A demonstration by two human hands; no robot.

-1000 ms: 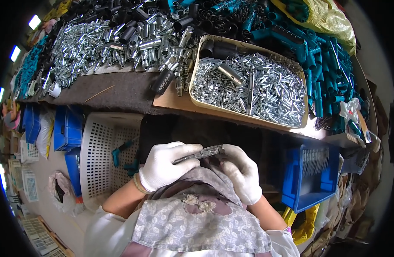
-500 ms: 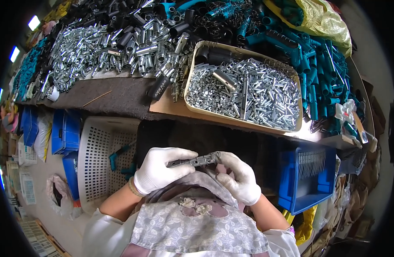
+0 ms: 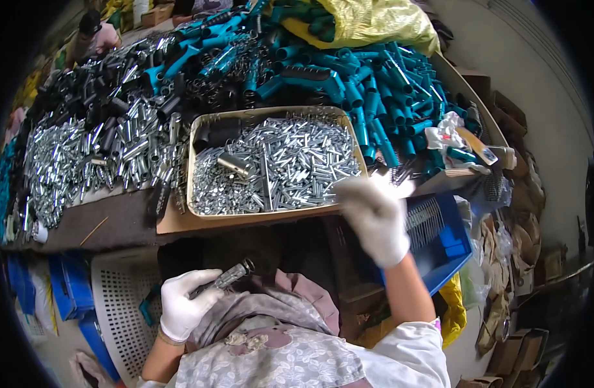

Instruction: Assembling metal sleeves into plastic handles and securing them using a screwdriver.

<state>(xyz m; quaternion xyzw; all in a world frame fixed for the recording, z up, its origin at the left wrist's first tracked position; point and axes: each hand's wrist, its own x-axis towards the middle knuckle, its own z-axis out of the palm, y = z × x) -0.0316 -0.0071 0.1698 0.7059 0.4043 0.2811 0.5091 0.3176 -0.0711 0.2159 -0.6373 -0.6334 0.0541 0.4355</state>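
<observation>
My left hand (image 3: 186,304), in a white glove, grips a metal tube assembly (image 3: 231,277) low over my lap. A dark coil ring shows at the tube's upper end; its lower end is hidden in the glove. My gloved right hand (image 3: 378,226) is raised at the right front corner of a cream tray (image 3: 191,178), smeared by motion, so its fingers do not show clearly. Small silver pins (image 3: 303,165) fill much of the tray. Among them lie a larger silver sleeve (image 3: 234,164) and a black tube (image 3: 221,131).
Silver tubes (image 3: 58,155) are heaped left of the tray, teal tool housings (image 3: 381,97) behind and right. A blue bin (image 3: 452,226) with a row of springs (image 3: 425,223) stands beyond my right forearm. A white perforated basket (image 3: 119,310) is at lower left. A person (image 3: 93,39) sits far left.
My right hand has let go of the tube and moved up and right to the tray's corner. My left hand keeps the tube, now tilted. The view has swung right.
</observation>
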